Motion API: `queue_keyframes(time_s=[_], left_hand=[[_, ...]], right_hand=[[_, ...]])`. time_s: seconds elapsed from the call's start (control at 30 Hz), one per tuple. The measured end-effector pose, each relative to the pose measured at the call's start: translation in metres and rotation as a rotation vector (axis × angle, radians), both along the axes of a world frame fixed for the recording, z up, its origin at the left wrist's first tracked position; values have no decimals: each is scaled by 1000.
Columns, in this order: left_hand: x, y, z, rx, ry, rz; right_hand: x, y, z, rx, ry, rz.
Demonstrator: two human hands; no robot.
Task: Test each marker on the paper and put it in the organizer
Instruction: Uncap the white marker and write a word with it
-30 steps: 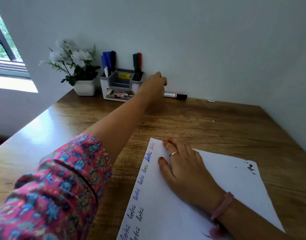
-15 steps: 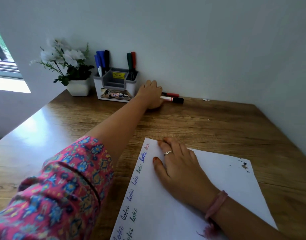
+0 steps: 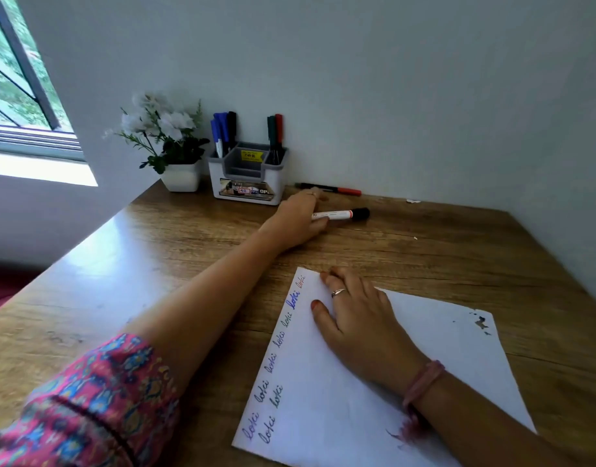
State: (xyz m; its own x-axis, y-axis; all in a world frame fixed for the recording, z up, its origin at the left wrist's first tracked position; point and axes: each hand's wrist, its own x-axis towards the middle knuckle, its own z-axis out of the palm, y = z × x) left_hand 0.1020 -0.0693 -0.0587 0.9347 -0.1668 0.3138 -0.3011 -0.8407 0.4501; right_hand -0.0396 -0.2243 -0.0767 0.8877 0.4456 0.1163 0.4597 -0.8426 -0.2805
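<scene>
My left hand (image 3: 298, 219) reaches across the wooden desk and grips a white marker with a black cap (image 3: 342, 214), held just right of the organizer. A second marker with a red end (image 3: 333, 189) lies on the desk by the wall behind it. The grey-and-white organizer (image 3: 247, 178) stands at the back, with blue and black markers (image 3: 223, 129) in its left slot and green and red ones (image 3: 275, 131) in its right slot. My right hand (image 3: 355, 318) rests flat on the white paper (image 3: 441, 348), whose left edge carries rows of handwritten test words.
A white pot of artificial flowers (image 3: 175, 153) stands left of the organizer. The wall runs close behind and to the right of the desk (image 3: 155, 251). A window is at far left. Small scraps lie near the wall (image 3: 413, 201).
My left hand came down from beside the organizer, took hold of the black-capped marker and drew it toward me, away from the wall. The right hand stayed on the paper.
</scene>
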Motion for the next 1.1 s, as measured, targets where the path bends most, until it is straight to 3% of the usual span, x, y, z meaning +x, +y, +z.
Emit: queue_keyframes(time_s=[0.2, 0.3, 0.5, 0.6, 0.73, 0.87, 0.93, 1.03, 1.1], left_hand=[[-67, 11, 18, -938, -51, 105], [-95, 21, 30, -1123, -24, 67], [-133, 17, 31, -1240, 140, -87], [-136, 8, 34, -1261, 172, -166], [-140, -1, 27, -1298, 269, -240], [-143, -5, 24, -1295, 335, -292], [-146, -6, 27, -1180, 393, -321], [-154, -7, 32, -822, 562, -384], [-155, -6, 33, -755, 655, -376]], right_hand=[[5, -1, 0, 134, 11, -63], [7, 0, 2, 342, 22, -142], [8, -6, 17, 733, -176, -121], [0, -5, 24, 920, -48, 37], [-8, 1, 26, 942, 234, 187], [-8, 0, 25, 973, 276, 213], [-5, -1, 26, 1049, 278, 212], [-3, -4, 30, 1132, 254, 143], [-2, -5, 30, 1110, 250, 124]])
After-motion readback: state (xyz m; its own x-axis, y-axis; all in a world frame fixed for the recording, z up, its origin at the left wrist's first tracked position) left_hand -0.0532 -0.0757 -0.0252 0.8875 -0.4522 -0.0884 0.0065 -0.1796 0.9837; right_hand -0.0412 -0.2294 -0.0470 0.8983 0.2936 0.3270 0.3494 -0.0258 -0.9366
